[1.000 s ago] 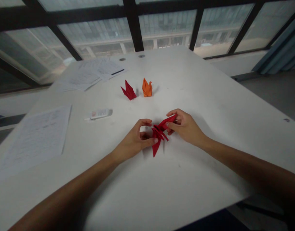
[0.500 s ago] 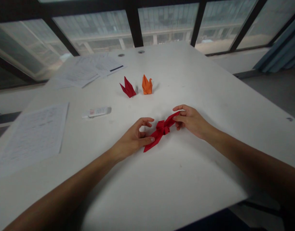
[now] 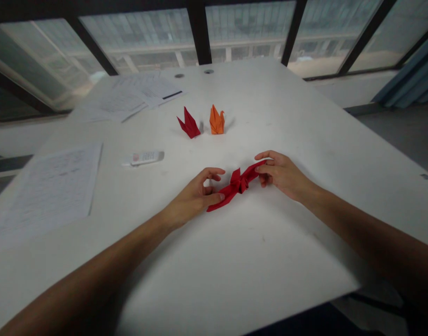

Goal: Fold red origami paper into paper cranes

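Note:
A red origami paper piece (image 3: 239,183) stretches between my two hands just over the white table, with folded flaps standing up at its middle. My left hand (image 3: 198,192) pinches its left end between thumb and fingers, the index finger curved above. At the other end, my right hand (image 3: 279,173) grips the right tip, thumb beneath and index finger extended. Farther back stand a dark red folded paper figure (image 3: 189,123) and an orange paper crane (image 3: 217,121), side by side and touched by neither hand.
On the left of the white table (image 3: 270,275) lie a white glue tube (image 3: 146,157) and a written sheet (image 3: 51,186). More papers (image 3: 130,95) overlap at the back left. Windows (image 3: 251,30) run behind the table, and a blue curtain (image 3: 406,77) hangs at the right.
The red paper's middle flaps have risen and its left end has bent upward. Both hands keep their grip. The whole view has shifted slightly.

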A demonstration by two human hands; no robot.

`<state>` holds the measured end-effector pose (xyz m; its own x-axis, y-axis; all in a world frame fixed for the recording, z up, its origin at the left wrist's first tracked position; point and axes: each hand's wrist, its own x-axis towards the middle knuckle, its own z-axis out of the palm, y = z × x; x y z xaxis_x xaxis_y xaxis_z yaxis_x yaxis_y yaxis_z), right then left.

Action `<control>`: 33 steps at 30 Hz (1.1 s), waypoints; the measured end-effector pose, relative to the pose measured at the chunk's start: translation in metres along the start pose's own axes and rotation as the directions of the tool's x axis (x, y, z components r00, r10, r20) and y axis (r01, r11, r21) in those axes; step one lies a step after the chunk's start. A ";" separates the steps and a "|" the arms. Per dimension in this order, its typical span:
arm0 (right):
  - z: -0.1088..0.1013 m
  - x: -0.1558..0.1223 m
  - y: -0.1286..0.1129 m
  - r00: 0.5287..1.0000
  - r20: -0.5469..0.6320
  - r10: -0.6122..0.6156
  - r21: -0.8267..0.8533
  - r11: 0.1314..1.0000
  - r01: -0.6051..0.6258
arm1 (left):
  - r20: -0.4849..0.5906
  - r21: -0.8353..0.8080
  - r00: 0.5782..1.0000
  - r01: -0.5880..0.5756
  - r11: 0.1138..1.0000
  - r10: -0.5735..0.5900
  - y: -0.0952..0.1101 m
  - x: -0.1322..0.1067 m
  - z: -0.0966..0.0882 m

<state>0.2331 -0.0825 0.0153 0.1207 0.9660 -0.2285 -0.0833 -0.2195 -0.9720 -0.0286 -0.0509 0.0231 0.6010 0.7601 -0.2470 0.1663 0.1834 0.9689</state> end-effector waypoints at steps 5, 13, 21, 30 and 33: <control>-0.004 0.002 0.001 0.998 -0.017 -0.052 -0.102 0.993 0.050 | -0.053 0.007 0.999 -0.013 1.000 0.014 0.001 0.001 -0.001; -0.017 0.008 0.005 0.991 0.008 -0.134 -0.333 0.934 0.129 | -0.162 0.110 0.986 -0.017 0.994 0.034 0.001 0.004 -0.006; -0.020 0.006 0.001 0.984 -0.018 -0.179 -0.377 0.913 0.159 | -0.176 0.028 0.984 -0.027 0.999 0.032 0.004 0.004 -0.009; -0.032 0.011 -0.004 0.969 -0.051 -0.241 -0.387 0.899 0.203 | -0.291 -0.156 0.956 -0.076 0.985 0.028 0.003 0.010 -0.008; -0.034 0.007 -0.009 0.953 -0.048 -0.300 -0.435 0.865 0.250 | -0.290 -0.133 0.957 -0.063 0.989 0.022 0.003 0.012 -0.008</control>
<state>0.2686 -0.0779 0.0207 0.1875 0.9797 0.0710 0.3886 -0.0076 -0.9214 -0.0273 -0.0361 0.0232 0.3521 0.9120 -0.2107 0.0231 0.2166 0.9760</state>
